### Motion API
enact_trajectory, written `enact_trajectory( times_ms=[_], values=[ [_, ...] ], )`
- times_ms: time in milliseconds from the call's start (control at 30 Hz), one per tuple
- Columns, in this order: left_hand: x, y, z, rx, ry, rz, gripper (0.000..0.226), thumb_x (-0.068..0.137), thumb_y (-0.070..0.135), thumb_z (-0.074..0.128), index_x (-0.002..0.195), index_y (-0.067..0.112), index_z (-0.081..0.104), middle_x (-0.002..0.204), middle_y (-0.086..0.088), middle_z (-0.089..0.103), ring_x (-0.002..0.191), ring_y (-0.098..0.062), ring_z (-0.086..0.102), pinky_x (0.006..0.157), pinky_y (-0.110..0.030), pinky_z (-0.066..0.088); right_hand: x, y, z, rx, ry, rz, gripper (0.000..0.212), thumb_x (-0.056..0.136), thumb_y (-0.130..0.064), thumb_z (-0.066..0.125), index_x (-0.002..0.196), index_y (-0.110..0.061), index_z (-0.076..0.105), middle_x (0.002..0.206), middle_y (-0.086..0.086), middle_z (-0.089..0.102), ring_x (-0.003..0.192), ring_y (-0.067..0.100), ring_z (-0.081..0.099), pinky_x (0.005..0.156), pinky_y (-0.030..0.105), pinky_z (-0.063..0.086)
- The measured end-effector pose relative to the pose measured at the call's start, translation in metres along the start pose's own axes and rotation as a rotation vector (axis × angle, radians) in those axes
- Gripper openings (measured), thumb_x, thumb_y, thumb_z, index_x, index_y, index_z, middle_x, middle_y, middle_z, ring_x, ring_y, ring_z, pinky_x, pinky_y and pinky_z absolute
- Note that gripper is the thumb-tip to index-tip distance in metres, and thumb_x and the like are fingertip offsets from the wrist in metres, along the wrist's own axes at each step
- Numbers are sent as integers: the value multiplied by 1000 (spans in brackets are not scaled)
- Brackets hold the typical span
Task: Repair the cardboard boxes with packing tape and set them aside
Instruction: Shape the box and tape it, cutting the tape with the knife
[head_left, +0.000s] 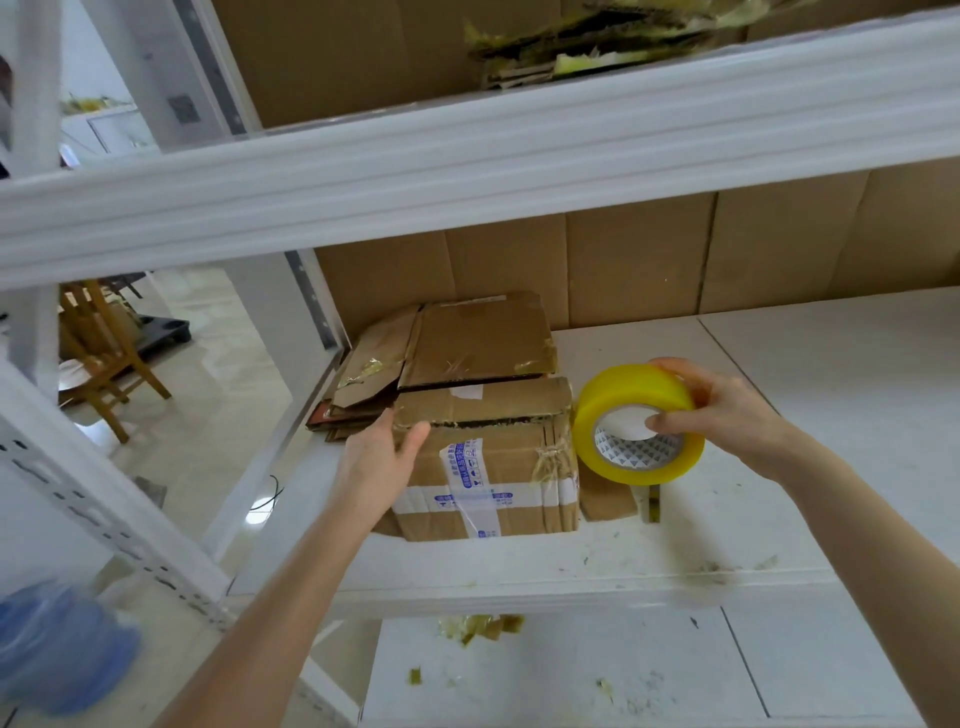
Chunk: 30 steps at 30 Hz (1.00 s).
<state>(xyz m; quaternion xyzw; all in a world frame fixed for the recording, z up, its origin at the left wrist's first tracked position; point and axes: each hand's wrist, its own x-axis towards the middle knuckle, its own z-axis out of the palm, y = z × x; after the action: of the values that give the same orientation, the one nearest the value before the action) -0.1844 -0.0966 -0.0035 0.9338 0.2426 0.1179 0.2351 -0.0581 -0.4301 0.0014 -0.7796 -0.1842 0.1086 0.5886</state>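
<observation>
White scuffed shelf (779, 364), glossy floor (218, 374); left hand (376, 462) flat against box (498, 467), right hand (727, 410) grips tape roll (631, 395).

bright, even daylight, strongest at the left, where the glossy floor (228, 364) gives off pale glare. shadows are soft and faint, the clearest lying under the tape roll (636, 423) on the shelf (779, 519). wide-angle distortion bows the white shelf beam (467, 171), and a blue object (57, 644) in the lower left corner is smeared with blur.
</observation>
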Motion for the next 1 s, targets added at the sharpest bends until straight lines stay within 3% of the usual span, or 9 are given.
enact_trajectory(
  times_ms=[100, 200, 267, 333, 433, 533, 667, 833, 1000],
  values=[
    [3, -3, 5, -15, 44, -11, 50, 99, 40, 42, 142, 14, 41, 113, -6, 64, 82, -11, 53, 72, -28, 46, -1, 0, 4, -14, 12, -6, 60, 75, -3, 78, 122, -34, 58, 105, 2, 64, 95, 17, 63, 66, 19, 49],
    [4, -7, 5, -38, 7, -23, 39, 102, 39, 33, 129, 17, 50, 107, -8, 65, 86, -16, 58, 80, -36, 51, -2, -3, 6, -22, -1, -18, 61, 77, -5, 77, 128, -29, 56, 110, 6, 63, 100, 21, 62, 73, 25, 49],
    [5, -7, 2, -1, -63, -55, 43, 102, 43, 26, 130, 17, 46, 107, -10, 64, 100, -27, 61, 89, -44, 50, -2, -7, 5, -47, -25, -35, 60, 78, -6, 77, 128, -29, 55, 111, 3, 63, 101, 19, 62, 73, 24, 49],
    [6, -2, -2, 211, -58, -54, 56, 101, 47, 22, 147, 15, 28, 135, -15, 51, 126, -32, 47, 105, -48, 40, -2, -12, 3, -85, -31, -49, 58, 77, -8, 78, 125, -31, 56, 109, -2, 64, 98, 14, 62, 70, 19, 50],
    [-4, 24, -2, 459, 163, 343, 71, 93, 59, 17, 151, 19, 18, 158, -1, 15, 145, -20, 16, 116, -38, 16, 0, -17, 2, -164, -1, -65, 56, 75, -9, 80, 119, -33, 55, 102, -5, 64, 91, 9, 62, 66, 16, 49],
    [-24, 59, 18, 410, -105, 606, 86, 78, 77, 8, 151, 31, 8, 152, 16, -5, 141, -6, 3, 112, -34, 6, 0, -17, 3, -208, 20, -63, 58, 74, -10, 81, 122, -30, 55, 100, -4, 62, 90, 13, 61, 71, 24, 49],
    [-25, 62, 33, 515, -154, 588, 65, 94, 62, 29, 151, 33, 15, 157, 15, 7, 146, -10, 11, 115, -38, 21, 0, -16, 4, -216, 9, -66, 60, 75, -12, 81, 126, -27, 53, 106, -2, 60, 96, 18, 59, 77, 30, 51],
    [-25, 76, 42, 477, -110, 657, 70, 93, 64, 32, 151, 34, 9, 159, 11, 9, 146, -14, 11, 116, -40, 17, 1, -18, 4, -210, 0, -69, 59, 75, -13, 80, 126, -27, 53, 108, 0, 60, 100, 20, 59, 74, 28, 51],
    [-26, 89, 47, 388, -113, 555, 74, 89, 69, 35, 150, 30, 22, 157, 9, 21, 144, -15, 22, 110, -38, 31, 5, -18, 7, -229, 23, -103, 59, 76, -14, 80, 128, -28, 54, 113, 3, 62, 104, 23, 60, 91, 45, 52]
  ],
)
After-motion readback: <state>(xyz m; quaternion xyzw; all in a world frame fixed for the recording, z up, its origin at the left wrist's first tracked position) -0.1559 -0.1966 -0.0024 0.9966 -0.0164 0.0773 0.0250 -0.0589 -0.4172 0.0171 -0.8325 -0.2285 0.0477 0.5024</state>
